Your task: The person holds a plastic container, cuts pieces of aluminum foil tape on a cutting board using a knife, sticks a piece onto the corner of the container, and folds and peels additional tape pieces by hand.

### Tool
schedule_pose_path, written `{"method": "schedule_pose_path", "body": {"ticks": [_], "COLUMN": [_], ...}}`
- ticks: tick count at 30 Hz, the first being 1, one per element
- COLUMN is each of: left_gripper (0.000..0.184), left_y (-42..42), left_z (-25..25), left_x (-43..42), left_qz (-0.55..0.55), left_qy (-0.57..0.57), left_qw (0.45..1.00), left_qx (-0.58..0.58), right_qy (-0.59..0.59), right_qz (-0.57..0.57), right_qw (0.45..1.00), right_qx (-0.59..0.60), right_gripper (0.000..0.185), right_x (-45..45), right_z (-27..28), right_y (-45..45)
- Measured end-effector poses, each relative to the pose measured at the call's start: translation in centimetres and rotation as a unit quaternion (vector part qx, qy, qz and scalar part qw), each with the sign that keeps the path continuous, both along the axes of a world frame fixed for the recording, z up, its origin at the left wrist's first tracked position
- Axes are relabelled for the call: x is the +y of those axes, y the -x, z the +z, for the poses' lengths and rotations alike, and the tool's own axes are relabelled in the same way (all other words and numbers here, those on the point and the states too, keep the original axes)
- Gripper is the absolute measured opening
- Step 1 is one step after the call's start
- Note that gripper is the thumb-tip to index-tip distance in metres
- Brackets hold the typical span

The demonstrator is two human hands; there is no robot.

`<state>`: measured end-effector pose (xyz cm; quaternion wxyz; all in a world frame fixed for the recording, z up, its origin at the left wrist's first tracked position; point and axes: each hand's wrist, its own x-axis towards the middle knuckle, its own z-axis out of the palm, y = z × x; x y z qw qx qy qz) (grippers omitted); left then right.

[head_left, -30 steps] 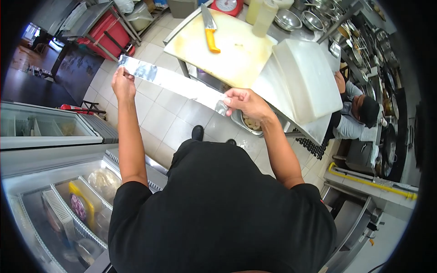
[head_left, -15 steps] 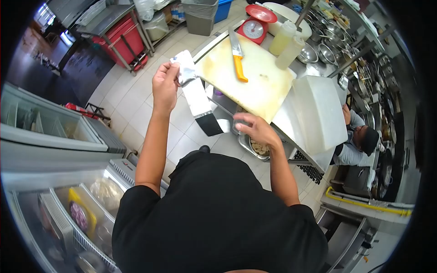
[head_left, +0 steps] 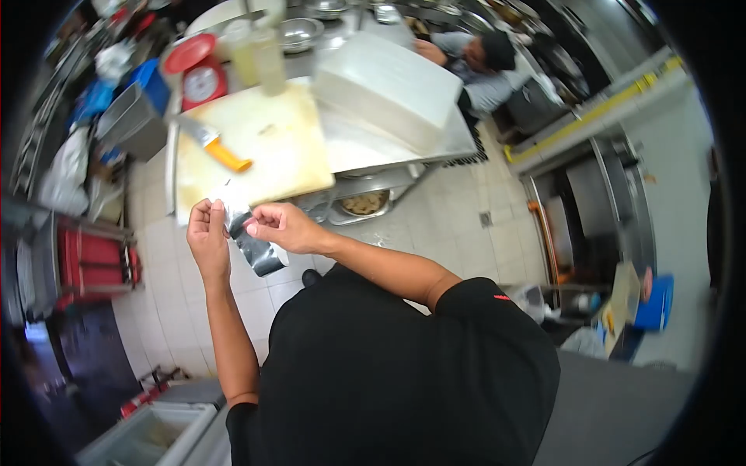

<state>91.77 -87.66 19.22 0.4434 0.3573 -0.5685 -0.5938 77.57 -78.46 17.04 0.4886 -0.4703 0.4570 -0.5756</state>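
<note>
My left hand (head_left: 208, 239) pinches one end of a shiny silver-and-black strip (head_left: 261, 256) between thumb and fingers. It looks like thin foil or film, but its exact kind is unclear. My right hand (head_left: 286, 228) has its fingers closed on the strip's upper part, beside the left. The dark lower end hangs free over the floor. Just beyond both hands lies a worn white cutting board (head_left: 272, 151) on a metal table. On the board rests a knife with a yellow handle (head_left: 227, 154), its blade towards the far left.
A red scale (head_left: 203, 82) and squeeze bottles (head_left: 269, 64) stand behind the board. To the right is a large translucent tub (head_left: 388, 89). A bowl of pale pieces (head_left: 365, 203) sits on the lower shelf. Another person (head_left: 486, 74) is beyond the table's right end.
My right hand has come over to the left and now grips the strip. The strip hangs shorter and more bunched. My view has turned, shifting the table to the left.
</note>
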Motion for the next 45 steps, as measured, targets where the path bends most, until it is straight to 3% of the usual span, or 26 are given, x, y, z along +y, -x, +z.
{"method": "schedule_pose_path", "body": {"ticks": [2, 4, 6, 9, 10, 15, 20, 22, 27, 29, 32, 36, 45], "left_gripper": [0.019, 0.018, 0.020, 0.022, 0.024, 0.031, 0.028, 0.025, 0.021, 0.025, 0.030, 0.026, 0.021], "left_y": [2.6, 6.7, 11.2, 18.0, 20.0, 27.7, 32.6, 33.7, 35.8, 36.6, 37.3, 38.0, 38.7], "left_z": [-0.4, -1.1, 0.2, -0.3, 0.1, 0.2, 0.5, 1.4, 2.4, 2.8, 3.2, 2.7, 3.0], "left_x": [0.0, 1.0, 2.2, 3.0, 3.6, 5.6, 5.7, 5.2, 4.1, 3.7, 3.5, 3.2, 3.1], "left_qz": [-0.035, -0.121, -0.173, -0.280, -0.311, -0.378, -0.370, -0.330, -0.376, -0.391, -0.435, -0.446, -0.469], "left_qy": [-0.008, -0.017, -0.006, 0.059, 0.064, 0.103, 0.258, 0.429, 0.505, 0.608, 0.624, 0.624, 0.630], "left_qw": [0.999, 0.991, 0.983, 0.958, 0.948, 0.919, 0.886, 0.835, 0.769, 0.688, 0.647, 0.637, 0.616], "left_qx": [-0.035, -0.048, -0.055, -0.018, -0.020, -0.047, -0.105, -0.100, -0.108, -0.067, -0.057, -0.077, -0.061], "right_qy": [-0.014, -0.097, -0.030, -0.028, -0.010, -0.007, 0.016, 0.016, 0.028, 0.038, 0.034, 0.007, 0.024], "right_qz": [-0.052, -0.187, -0.288, -0.360, -0.387, -0.505, -0.529, -0.525, -0.550, -0.558, -0.568, -0.553, -0.582], "right_qw": [0.999, 0.977, 0.957, 0.931, 0.921, 0.860, 0.843, 0.844, 0.825, 0.819, 0.812, 0.823, 0.807], "right_qx": [-0.002, 0.039, 0.014, -0.051, -0.040, -0.073, -0.098, -0.108, -0.125, -0.125, -0.130, -0.126, -0.092], "right_gripper": [0.024, 0.027, 0.023, 0.026, 0.027, 0.028, 0.027, 0.024, 0.035, 0.034, 0.033, 0.032, 0.036], "right_x": [2.0, 3.9, 5.1, 7.8, 8.1, 10.3, 10.5, 10.5, 9.7, 9.2, 9.1, 9.9, 8.6], "right_z": [0.4, 0.9, -1.7, -0.2, -2.9, -0.8, -3.1, -3.5, -2.5, -3.2, -3.4, -1.8, -3.8], "right_y": [1.8, 3.5, 5.4, 8.3, 10.0, 15.2, 19.8, 21.1, 22.5, 23.2, 23.2, 23.1, 23.7]}}
